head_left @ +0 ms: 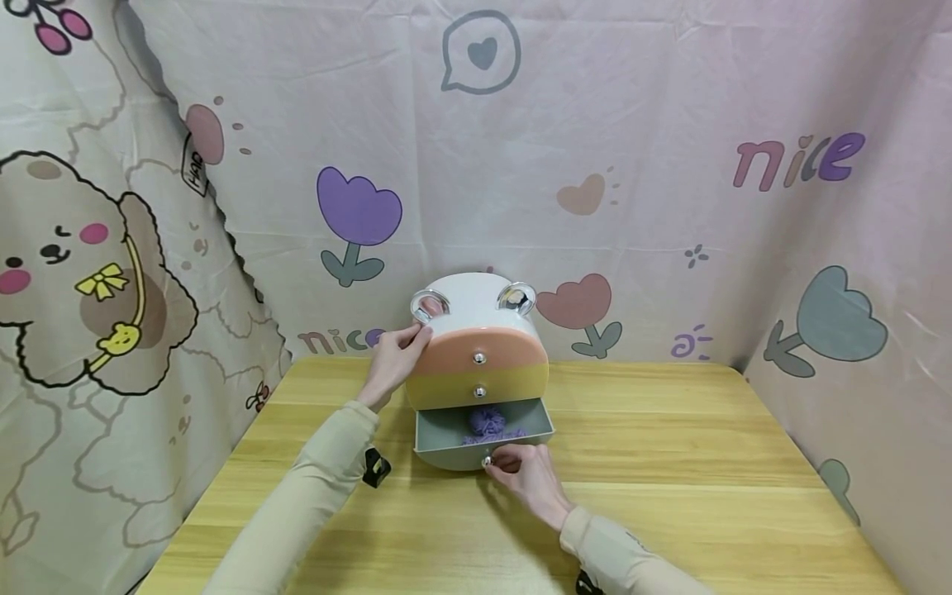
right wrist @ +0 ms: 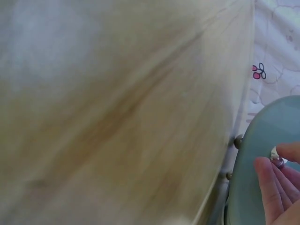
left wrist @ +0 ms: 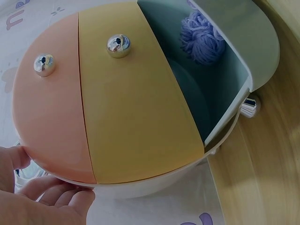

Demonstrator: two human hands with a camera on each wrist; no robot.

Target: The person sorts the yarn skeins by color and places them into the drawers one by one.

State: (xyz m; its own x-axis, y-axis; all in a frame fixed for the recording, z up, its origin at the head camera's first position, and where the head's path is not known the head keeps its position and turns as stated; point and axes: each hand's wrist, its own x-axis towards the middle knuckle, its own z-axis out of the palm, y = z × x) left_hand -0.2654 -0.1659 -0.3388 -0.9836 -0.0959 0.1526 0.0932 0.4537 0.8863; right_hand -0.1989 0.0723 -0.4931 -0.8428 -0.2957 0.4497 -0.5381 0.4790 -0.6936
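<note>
A small drawer box [head_left: 476, 302] with a white top and two shiny silver ears stands on the table. Its upper two drawers, orange [head_left: 446, 351] and yellow [head_left: 446, 390], are closed. The grey-green bottom drawer [head_left: 446, 459] is pulled out, with purple yarn [left wrist: 202, 40] inside, wound in a ball. My left hand [head_left: 392, 364] holds the box's upper left edge beside an ear, thumb and bent fingers against it. With thumb and fingers, my right hand [head_left: 531, 481] pinches the bottom drawer's silver knob [right wrist: 277, 159]. The drawer front partly hides the yarn in the head view.
The wood-grain table [head_left: 669, 463] extends to both sides and in front of the box. Behind it hangs a printed cloth [head_left: 654, 99]; another patterned cloth [head_left: 74, 463] hangs along the left. A dark strap piece [head_left: 377, 468] shows by the left sleeve.
</note>
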